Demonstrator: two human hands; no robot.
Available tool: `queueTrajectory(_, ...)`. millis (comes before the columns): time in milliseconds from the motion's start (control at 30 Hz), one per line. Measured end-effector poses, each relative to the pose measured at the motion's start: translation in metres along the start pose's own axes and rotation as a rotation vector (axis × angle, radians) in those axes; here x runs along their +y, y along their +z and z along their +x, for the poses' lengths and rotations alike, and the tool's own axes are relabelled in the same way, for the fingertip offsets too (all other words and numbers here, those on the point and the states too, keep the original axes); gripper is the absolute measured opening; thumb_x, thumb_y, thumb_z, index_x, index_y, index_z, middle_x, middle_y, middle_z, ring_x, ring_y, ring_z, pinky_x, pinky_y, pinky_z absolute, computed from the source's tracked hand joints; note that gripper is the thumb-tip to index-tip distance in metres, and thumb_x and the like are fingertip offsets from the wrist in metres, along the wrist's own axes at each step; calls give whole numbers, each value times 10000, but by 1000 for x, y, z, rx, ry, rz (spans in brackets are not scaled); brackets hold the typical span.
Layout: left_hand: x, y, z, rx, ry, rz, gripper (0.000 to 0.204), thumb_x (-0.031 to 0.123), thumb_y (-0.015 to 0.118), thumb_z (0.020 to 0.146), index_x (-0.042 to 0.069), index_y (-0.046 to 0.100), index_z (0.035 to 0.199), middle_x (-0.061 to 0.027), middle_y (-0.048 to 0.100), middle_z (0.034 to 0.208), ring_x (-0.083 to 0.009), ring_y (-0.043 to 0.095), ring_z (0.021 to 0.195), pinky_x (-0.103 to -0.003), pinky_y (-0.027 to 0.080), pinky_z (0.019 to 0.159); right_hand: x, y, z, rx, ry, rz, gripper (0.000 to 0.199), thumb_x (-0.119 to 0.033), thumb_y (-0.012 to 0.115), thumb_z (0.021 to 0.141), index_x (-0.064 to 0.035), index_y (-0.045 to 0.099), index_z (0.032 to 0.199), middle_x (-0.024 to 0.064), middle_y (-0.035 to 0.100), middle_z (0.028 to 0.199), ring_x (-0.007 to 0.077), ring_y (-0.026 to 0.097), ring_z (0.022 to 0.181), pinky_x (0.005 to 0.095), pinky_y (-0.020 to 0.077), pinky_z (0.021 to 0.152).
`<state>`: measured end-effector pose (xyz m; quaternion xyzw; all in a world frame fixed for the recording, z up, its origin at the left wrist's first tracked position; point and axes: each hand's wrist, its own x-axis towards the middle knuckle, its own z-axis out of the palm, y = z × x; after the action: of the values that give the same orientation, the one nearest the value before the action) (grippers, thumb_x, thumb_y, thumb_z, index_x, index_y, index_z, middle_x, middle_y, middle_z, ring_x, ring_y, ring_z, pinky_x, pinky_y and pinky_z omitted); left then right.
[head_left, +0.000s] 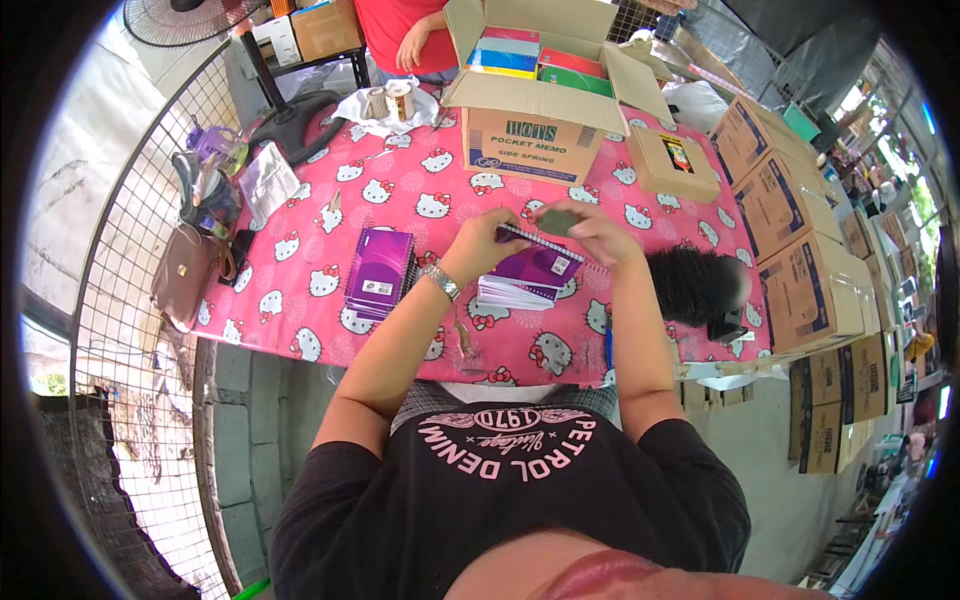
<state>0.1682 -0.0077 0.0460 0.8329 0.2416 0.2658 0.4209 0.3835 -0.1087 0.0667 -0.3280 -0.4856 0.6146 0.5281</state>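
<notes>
Notebook (540, 262), purple with spiral binding, atop a small stack at counter (400, 200) centre; long axis runs ten to four o'clock. Left hand (480, 245) fingers pinch its ten o'clock corner; right hand (600, 235) fingers hold a green pad (556, 222) at twelve o'clock, equally near.

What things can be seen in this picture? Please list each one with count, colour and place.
purple notebook: one, held over the table middle
notebook stacks: two, purple, on the tablecloth
open carton: one, brown, far table edge, coloured pads inside
small flat box: one, brown, right of the carton
tape rolls: two, far left
handbag: one, tan, on the wire fence
stacked cartons: many, brown, right side
left hand: on the notebook
right hand: on the notebook
</notes>
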Motion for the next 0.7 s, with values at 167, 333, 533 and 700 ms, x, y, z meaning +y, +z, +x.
queueTrajectory(167, 6, -3, 4, 22, -59, 30, 284, 153, 790, 780, 15, 648, 984, -72, 666, 794, -121, 596, 678, -278, 502, 639, 24, -39, 2, 323, 215, -522, 475, -204, 730, 751, -1, 635, 1170, 124, 614, 1187, 198, 581, 1103, 319, 434, 963)
queueTrajectory(333, -20, 7, 6, 76, -45, -168, 216, 120, 732, 828, 2, 657, 991, -103, 662, 736, -136, 631, 660, -298, 509, 592, 109, -83, -72, 505, 344, -1279, 608, -346, 758, 765, -40, 581, 1260, 219, 544, 1301, 335, 540, 1174, 403, 435, 970)
queueTrajectory(533, -5, 9, -15, 202, -97, -270, 221, 166, 696, 884, -2, 646, 1020, -97, 643, 711, -107, 629, 664, -267, 495, 522, 158, 10, -188, 958, 179, -1734, 639, -362, 710, 813, -16, 510, 1312, 226, 548, 1228, 450, 502, 1138, 526, 396, 980)
queueTrajectory(700, -12, 17, -13, 247, -82, -204, 261, 207, 696, 887, -2, 644, 1034, -111, 630, 687, -127, 646, 636, -278, 498, 530, 163, 26, -207, 1115, 321, -1356, 548, -242, 694, 826, -2, 519, 1287, 205, 557, 1185, 381, 528, 1108, 474, 417, 965)
